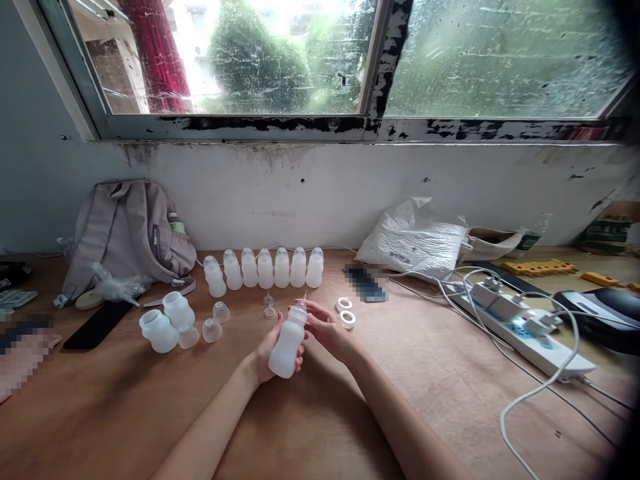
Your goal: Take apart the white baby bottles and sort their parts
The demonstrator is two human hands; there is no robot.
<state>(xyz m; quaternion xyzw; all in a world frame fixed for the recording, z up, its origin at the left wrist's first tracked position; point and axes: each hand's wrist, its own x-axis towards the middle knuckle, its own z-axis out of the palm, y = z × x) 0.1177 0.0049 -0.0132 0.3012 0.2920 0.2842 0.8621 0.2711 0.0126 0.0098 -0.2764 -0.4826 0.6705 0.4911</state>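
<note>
My left hand (267, 357) grips the body of a white plastic baby bottle (287, 343), tilted over the wooden table (125, 413). My right hand (325, 327) pinches the bottle's neck ring and clear nipple at the top. Just beyond the hands lie a loose clear nipple (270, 308) and two white rings (345, 312). A row of several capped bottles (265, 268) stands further back. Two open bottles (167, 321) and three clear caps (210, 325) sit to the left.
A grey backpack (125, 233) leans on the wall at the left, with a black phone (97, 325) in front of it. A white plastic bag (415, 240) and a power strip (520, 327) with white cables lie at the right.
</note>
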